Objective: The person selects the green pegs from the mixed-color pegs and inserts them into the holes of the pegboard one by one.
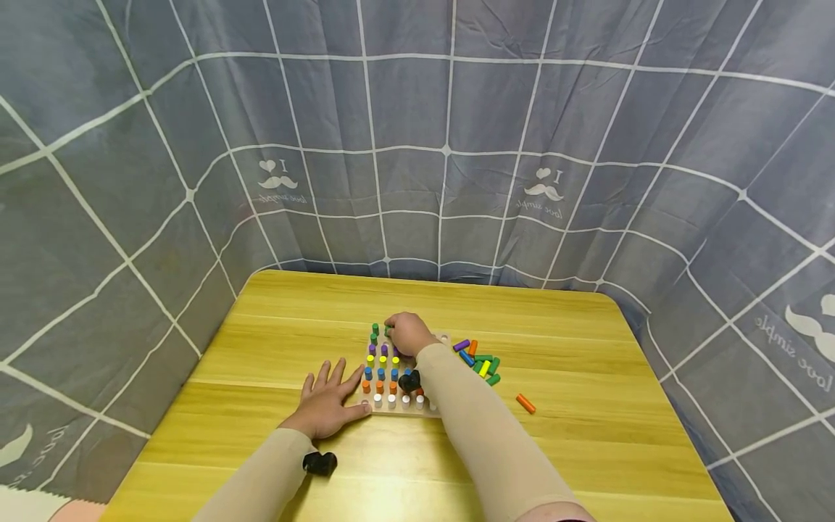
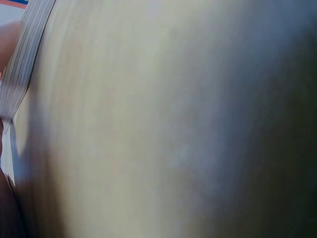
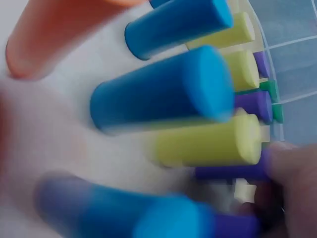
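The right hand (image 1: 409, 334) reaches over the far end of the pegboard (image 1: 444, 338), its fingers (image 1: 393, 322) curled and pinching a green peg (image 1: 388, 330) at the far row. The left hand (image 1: 328, 400) lies flat on the bench (image 1: 574, 341), fingers spread, touching the board's near left edge. Loose pegs (image 1: 481, 361) lie just right of the board, an orange one (image 1: 525, 404) nearer and apart.

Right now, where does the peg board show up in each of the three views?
Head view: the peg board lies mid-table, between the flat left hand and the right hand, which pinches a green peg.
Left wrist view: not in it; only blurred table.
Right wrist view: it fills the frame close up, pale base.
Shared landmark: the yellow pegs.
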Action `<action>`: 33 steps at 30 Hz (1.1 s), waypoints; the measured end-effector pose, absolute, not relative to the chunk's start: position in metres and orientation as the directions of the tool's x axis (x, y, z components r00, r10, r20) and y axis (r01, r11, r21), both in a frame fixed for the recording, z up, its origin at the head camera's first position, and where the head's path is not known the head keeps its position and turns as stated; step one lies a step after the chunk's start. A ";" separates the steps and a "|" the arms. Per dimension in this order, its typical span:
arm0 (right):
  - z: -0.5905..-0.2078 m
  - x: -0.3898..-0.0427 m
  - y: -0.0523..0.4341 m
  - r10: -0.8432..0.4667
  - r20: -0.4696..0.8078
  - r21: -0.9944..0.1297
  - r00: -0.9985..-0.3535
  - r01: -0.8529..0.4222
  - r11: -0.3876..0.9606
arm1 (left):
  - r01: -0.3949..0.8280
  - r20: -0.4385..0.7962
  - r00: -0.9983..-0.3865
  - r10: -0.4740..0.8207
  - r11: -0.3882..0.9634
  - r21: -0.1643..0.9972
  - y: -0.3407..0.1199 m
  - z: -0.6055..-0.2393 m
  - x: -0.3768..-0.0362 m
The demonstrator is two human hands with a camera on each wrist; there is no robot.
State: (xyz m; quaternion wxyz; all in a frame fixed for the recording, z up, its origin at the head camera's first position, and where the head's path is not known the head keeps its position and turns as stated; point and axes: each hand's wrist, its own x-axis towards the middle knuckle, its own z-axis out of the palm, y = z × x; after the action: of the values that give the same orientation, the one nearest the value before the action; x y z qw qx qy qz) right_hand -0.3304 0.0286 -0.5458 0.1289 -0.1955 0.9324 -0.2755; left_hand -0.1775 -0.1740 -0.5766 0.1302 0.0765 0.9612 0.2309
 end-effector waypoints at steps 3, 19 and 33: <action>-0.545 -0.330 0.030 -0.444 -0.121 -0.551 -0.888 -0.312 0.774 | 0.089 -0.208 -0.956 0.207 0.880 0.467 -0.174 -0.578 -0.178; -0.506 -0.323 0.104 -0.441 -0.050 -0.622 -0.896 -0.318 0.716 | 0.106 -0.220 -0.949 0.226 0.886 0.450 -0.173 -0.571 -0.183; -0.519 -0.311 0.235 -0.369 -0.161 -0.565 -0.915 -0.221 0.795 | 0.112 -0.237 -0.941 0.241 0.883 0.456 -0.174 -0.577 -0.188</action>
State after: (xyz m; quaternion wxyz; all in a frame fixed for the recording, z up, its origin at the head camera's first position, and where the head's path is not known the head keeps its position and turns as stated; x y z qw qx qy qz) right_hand -0.3110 0.2346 -0.5191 0.1328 -0.1575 0.9380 -0.2789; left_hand -0.1876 -0.1738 -0.5768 0.1448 0.0920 0.9594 0.2237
